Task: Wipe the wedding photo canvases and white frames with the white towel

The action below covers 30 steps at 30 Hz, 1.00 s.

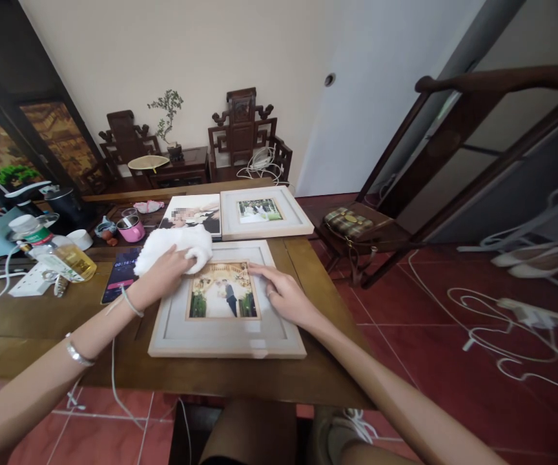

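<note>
A picture frame (230,345) with a pale wooden border lies flat on the table, a photo (223,294) of a couple at its centre. Bunched under my left hand (170,268) is a white cloth (157,248), which rests over the frame's upper left corner. The fingers of that hand are closed on it. My right hand (286,297) touches the frame's surface at the photo's upper right corner, index finger stretched out and nothing held. Behind lie a second framed photo (269,229) and a photo panel (206,213), partly covered by the cloth.
Left of the frame are a phone (121,268), a bottle of yellow liquid (73,258), a white power strip (31,281) and a pink cup (131,229). A wooden chair (395,219) with a plaid bag (347,223) stands to the right. White cables (492,342) trail over the red floor.
</note>
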Motion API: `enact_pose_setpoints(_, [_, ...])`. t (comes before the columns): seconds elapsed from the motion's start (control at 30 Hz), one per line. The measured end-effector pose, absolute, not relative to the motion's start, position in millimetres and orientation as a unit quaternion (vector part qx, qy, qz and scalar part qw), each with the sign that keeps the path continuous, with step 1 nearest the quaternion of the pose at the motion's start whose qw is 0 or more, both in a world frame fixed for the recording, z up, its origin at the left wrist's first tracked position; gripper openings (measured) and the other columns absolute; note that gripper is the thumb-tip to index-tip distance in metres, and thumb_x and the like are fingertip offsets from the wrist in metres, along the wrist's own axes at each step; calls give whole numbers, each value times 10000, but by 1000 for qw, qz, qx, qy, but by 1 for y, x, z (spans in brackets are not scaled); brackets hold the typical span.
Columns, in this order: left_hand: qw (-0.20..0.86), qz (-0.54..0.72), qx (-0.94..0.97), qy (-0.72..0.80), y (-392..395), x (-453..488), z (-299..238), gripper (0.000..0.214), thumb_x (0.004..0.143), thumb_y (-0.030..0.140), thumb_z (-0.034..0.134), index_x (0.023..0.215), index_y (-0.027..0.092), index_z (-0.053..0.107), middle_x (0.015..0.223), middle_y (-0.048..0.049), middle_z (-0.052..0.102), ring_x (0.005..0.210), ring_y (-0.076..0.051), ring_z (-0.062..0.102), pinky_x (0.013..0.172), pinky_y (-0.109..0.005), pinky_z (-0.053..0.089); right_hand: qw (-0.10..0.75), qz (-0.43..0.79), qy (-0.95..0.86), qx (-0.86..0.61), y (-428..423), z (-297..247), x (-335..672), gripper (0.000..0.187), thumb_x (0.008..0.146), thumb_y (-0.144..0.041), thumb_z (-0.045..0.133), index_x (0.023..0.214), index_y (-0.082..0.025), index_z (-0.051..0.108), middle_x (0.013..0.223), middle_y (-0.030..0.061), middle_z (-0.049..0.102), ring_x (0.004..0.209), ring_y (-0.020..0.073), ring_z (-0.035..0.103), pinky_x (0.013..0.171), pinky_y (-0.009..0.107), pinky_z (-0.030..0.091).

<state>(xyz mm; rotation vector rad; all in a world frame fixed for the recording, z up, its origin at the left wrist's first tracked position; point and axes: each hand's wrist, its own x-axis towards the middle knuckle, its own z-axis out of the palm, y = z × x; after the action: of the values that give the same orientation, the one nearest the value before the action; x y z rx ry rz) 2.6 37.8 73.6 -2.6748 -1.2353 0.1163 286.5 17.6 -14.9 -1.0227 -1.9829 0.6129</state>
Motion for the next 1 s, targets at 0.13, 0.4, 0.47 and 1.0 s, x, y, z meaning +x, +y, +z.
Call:
enact_pose_setpoints(0.13, [56, 38, -897, -436, 12, -8, 73, 503, 686, -117, 320, 1046, 112, 588, 1295, -170, 556, 1340, -266, 397, 1117, -496, 301, 408, 243, -781, -406, 16, -14, 285, 649, 663, 36, 392, 1195, -238, 642, 1312, 52, 623, 1262, 225, 542, 1086, 466, 409])
enact_pose_setpoints(0.4, [-93, 48, -915, -390, -89, 13, 60, 640, 647, -83, 415, 1239, 152, 483, 1489, -126, 377, 1449, -249, 195, 1154, -421, 299, 397, 245, -779, -419, 13, -11, 285, 639, 659, 42, 373, 1185, -204, 642, 1339, 78, 600, 1276, 216, 528, 1104, 447, 385])
enact_pose_setpoints(0.47, [-103, 33, -920, -377, -96, 15, 53, 712, 633, -89, 410, 1297, 167, 429, 1523, -115, 317, 1458, -253, 161, 1160, -432, 294, 398, 246, -781, -414, 13, -12, 286, 638, 660, 41, 370, 1180, -209, 643, 1340, 73, 599, 1282, 212, 521, 1105, 448, 381])
enact_pose_setpoints(1.0, [-6, -39, -916, -400, 39, 20, 52, 435, 751, -86, 372, 1123, 112, 483, 1415, -193, 405, 1402, -305, 280, 1098, -471, 346, 405, 242, -792, -389, 16, -16, 290, 627, 682, 39, 367, 1204, -203, 616, 1371, 89, 570, 1303, 212, 499, 1105, 475, 378])
